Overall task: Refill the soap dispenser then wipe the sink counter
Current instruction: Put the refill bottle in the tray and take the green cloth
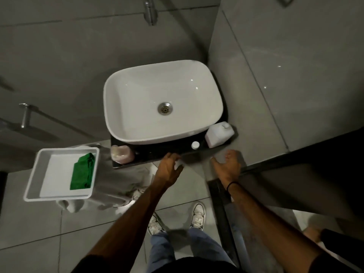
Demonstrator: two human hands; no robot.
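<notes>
A white basin [137, 133] sits on a black counter [157, 153]. At the counter's left corner stands a pinkish soap dispenser [120, 154] with no pump on top. A white refill bottle [219, 134] lies at the right corner, and its round white cap [195, 145] rests loose beside it. My left hand [168, 168] hovers at the counter's front edge with its fingers curled around a small white piece [178, 164], too blurred to name. My right hand [228, 167] is below the bottle with its fingers spread, holding nothing I can make out.
To the left, a white tray [35, 174] holds a folded green cloth [82, 172] and stands on a draped grey fabric [110, 186]. A grey tiled wall [275, 85] rises right of the basin. A dark ledge [295, 166] runs along the right.
</notes>
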